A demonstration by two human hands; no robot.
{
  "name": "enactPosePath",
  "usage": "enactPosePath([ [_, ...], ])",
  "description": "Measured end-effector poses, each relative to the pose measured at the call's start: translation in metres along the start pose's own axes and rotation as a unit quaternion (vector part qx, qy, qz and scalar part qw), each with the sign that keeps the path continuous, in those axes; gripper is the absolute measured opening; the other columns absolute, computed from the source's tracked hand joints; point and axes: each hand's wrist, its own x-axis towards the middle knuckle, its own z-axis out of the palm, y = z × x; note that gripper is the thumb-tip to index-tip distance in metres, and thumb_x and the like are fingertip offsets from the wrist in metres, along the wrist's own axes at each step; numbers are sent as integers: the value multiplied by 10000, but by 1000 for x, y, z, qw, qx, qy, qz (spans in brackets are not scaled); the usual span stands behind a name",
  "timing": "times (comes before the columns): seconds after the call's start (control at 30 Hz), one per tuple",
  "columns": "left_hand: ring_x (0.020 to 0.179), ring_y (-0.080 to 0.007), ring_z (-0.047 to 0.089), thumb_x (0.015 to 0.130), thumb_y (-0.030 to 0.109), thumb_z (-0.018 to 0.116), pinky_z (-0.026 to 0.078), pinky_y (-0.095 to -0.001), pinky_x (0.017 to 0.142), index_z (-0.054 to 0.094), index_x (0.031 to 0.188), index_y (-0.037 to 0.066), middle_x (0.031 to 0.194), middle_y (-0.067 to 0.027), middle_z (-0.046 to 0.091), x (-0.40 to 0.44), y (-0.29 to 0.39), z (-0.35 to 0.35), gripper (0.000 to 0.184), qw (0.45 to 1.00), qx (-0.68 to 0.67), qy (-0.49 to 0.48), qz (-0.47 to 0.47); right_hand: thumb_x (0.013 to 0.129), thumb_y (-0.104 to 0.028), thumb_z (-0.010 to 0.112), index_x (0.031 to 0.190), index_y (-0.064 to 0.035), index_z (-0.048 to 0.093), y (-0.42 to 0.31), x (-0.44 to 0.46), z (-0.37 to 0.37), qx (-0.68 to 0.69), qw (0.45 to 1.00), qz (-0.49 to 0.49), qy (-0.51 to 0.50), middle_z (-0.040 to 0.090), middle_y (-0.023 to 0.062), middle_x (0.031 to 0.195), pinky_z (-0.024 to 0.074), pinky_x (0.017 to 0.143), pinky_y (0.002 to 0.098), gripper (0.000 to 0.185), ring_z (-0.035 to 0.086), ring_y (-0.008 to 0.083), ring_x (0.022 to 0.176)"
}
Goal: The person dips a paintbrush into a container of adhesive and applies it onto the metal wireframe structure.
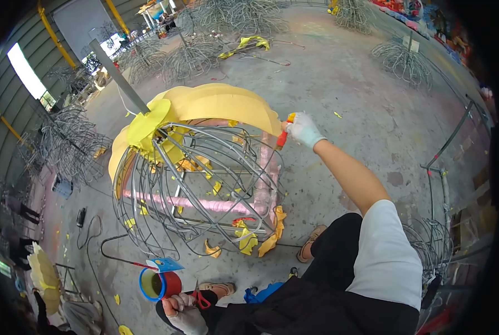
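My right hand (304, 129), in a whitish glove, is closed on a tool with a red handle (281, 139); its working end is hard to make out. It is at the right edge of a yellow fabric panel (221, 103) that covers part of a domed wire frame (205, 162). Low in the view, my left hand (185, 314), gloved with bare fingertips, grips a red bucket (172, 283) with a blue rim and yellowish contents. Red-handled scissors (202, 300) are beside those fingers; whether they are held is unclear. A yellow cap (152, 123) surrounds the frame's upright post.
Pink wrapping (205, 204) covers bars of the frame's base. Yellow scraps (246, 239) lie on the concrete floor around it. More wire frames (191, 58) stand behind and at both sides. A bent rod (112, 257) and a cable (96, 273) are at left.
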Motion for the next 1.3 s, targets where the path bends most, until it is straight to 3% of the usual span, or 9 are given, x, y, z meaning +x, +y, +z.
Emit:
enactPosePath([
  [0.03, 523, -85, 264, 990, 323, 463, 248, -254, 534, 366, 668, 167, 573, 46, 311, 0, 0, 2, 370, 1000, 18, 7, 2, 797, -123, 574, 751, -26, 606, 0, -6, -5, 30, 996, 81, -33, 551, 81, 566, 362, 350, 304, 112, 446, 183, 377],
  [0.07, 523, -85, 264, 990, 323, 463, 248, -254, 534, 366, 668, 167, 573, 46, 311, -1, 0, 5, 370, 1000, 18, 6, 0, 797, -123, 574, 751, -26, 606, 1, -8, -5, 29, 996, 83, -31, 551, 81, 566, 362, 350, 304, 112, 446, 183, 377],
  [0.2, 515, -76, 259, 995, 324, 459, 238, -240, 522, 356, 668, 170, 574, 55, 308, -4, -2, 12, 375, 1000, 0, -15, -10, 805, -153, 572, 762, -32, 574, -7, -4, 21, 295, 952, 79, 19, 522, 87, 543, 343, 331, 313, 128, 412, 183, 354],
  [0.4, 524, -77, 269, 996, 318, 461, 243, -243, 523, 354, 668, 171, 575, 54, 302, -9, 1, 6, 375, 1000, 13, 1, 17, 817, -160, 571, 768, -40, 545, 27, 3, 15, 135, 979, 143, -54, 506, 85, 535, 328, 318, 310, 131, 394, 170, 346],
  [0.6, 533, -78, 269, 994, 320, 467, 241, -244, 523, 354, 668, 171, 576, 55, 297, -11, 2, 7, 376, 1000, 0, 15, -10, 813, -159, 576, 765, -49, 556, 1, -6, 14, 385, 889, 247, 3, 519, 82, 543, 311, 313, 292, 122, 401, 156, 347],
  [0.9, 536, -83, 266, 990, 311, 475, 248, -251, 525, 359, 665, 168, 571, 54, 291, -9, 2, 8, 373, 1000, -8, 8, 17, 809, -175, 603, 769, -22, 589, -49, 4, 23, 385, 900, 205, 1, 541, 83, 555, 331, 313, 276, 159, 431, 156, 355],
  [1.07, 534, -87, 262, 989, 302, 474, 248, -255, 524, 359, 663, 166, 565, 52, 287, -7, 2, -1, 372, 1000, 0, 25, 15, 810, -168, 613, 781, -10, 604, -43, 18, 44, 310, 939, 147, 32, 554, 85, 570, 343, 313, 273, 160, 451, 156, 364],
  [1.3, 531, -87, 261, 992, 291, 465, 247, -257, 520, 362, 660, 164, 561, 51, 295, -7, 5, 3, 369, 999, -10, 26, 28, 824, -149, 617, 794, -23, 583, -127, 45, 77, 466, 877, 121, -4, 562, 84, 588, 333, 324, 260, 134, 448, 147, 372],
])
